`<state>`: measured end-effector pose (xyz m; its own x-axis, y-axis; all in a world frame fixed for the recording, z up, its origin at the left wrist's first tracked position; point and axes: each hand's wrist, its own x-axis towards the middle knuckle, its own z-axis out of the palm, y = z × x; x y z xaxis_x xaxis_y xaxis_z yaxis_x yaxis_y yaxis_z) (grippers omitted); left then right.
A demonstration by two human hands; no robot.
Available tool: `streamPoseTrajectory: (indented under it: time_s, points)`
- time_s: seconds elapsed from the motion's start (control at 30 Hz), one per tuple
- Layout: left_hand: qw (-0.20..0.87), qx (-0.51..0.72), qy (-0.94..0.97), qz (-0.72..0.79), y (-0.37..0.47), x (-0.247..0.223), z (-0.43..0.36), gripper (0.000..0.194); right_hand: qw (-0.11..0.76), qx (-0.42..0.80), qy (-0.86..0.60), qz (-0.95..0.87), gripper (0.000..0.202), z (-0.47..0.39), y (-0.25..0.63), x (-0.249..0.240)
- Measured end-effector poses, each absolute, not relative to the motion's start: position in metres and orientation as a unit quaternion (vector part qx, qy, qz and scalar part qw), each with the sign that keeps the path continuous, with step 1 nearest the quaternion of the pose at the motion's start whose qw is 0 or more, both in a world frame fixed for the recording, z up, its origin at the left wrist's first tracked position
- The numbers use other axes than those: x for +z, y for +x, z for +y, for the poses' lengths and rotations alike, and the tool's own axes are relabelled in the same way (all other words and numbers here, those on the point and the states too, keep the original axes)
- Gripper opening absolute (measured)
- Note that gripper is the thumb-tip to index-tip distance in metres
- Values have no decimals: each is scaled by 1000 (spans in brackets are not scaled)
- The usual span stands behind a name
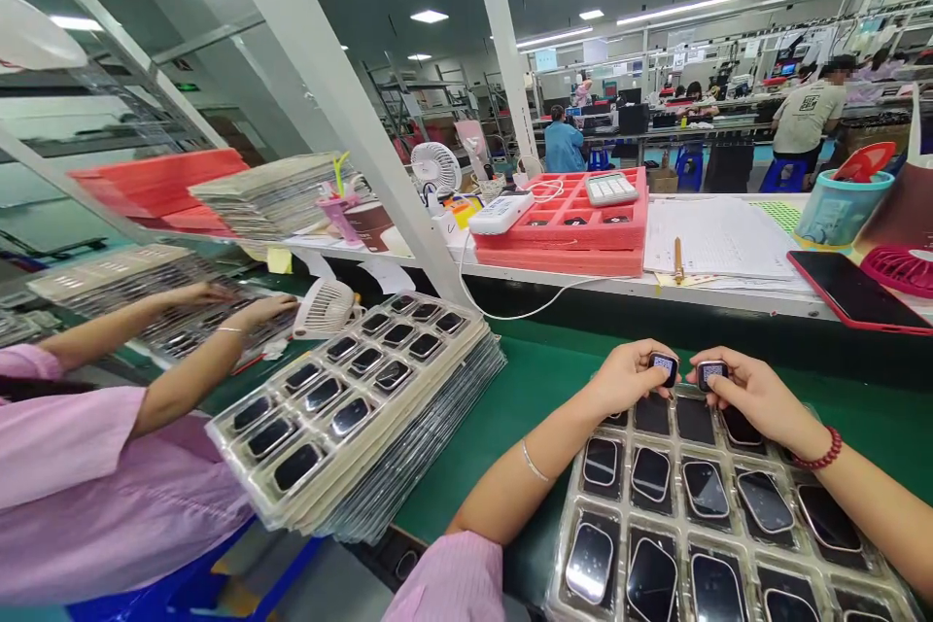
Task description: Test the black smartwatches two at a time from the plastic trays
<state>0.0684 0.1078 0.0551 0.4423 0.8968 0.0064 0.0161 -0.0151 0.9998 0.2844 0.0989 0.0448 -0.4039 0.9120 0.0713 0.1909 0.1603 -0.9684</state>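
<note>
My left hand (633, 375) grips a smartwatch case (663, 368) between thumb and fingers; its lit screen shows a code-like pattern. In my right hand (750, 389) is a second smartwatch case (712, 374), also lit with such a pattern. The two are held side by side, a small gap apart. Both hands are over the far edge of a clear plastic tray (625, 505). Rows of dark-screened watch cases (706, 489) lie in its pockets. Two pockets in the far row, below my hands, hold no watch.
To the left stands a tall stack of filled trays (408, 408). Beyond it a co-worker's hands (266, 309) work over another tray, near a small white fan (326, 307). The shelf ahead carries a red foam box (561, 258), papers (718, 233), and a phone (860, 290).
</note>
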Motion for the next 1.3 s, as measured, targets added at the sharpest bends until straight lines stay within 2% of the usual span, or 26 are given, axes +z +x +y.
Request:
streamPoseTrajectory:
  time_s: [0.2,0.6,0.73,0.87,0.97,1.03,1.2,1.3]
  points:
    - [581,373,617,378,69,57,107,24,366,499,-408,-671,31,98,282,50]
    - [580,357,629,375,69,57,108,28,373,491,-410,-673,28,98,275,54]
    - [583,368,626,364,69,55,109,32,392,511,-409,-647,34,100,277,53]
    - [583,384,626,348,70,53,110,29,407,490,-407,-655,29,99,277,52]
    - [562,404,633,349,71,53,110,38,409,476,-392,-672,42,97,276,54]
    - [551,409,635,354,71,54,109,35,396,498,-389,-666,44,95,277,56]
    - [578,392,622,354,70,54,109,21,391,507,-421,-642,29,96,281,56]
    - [574,384,623,367,70,53,110,32,402,466,-434,-659,23,97,280,55]
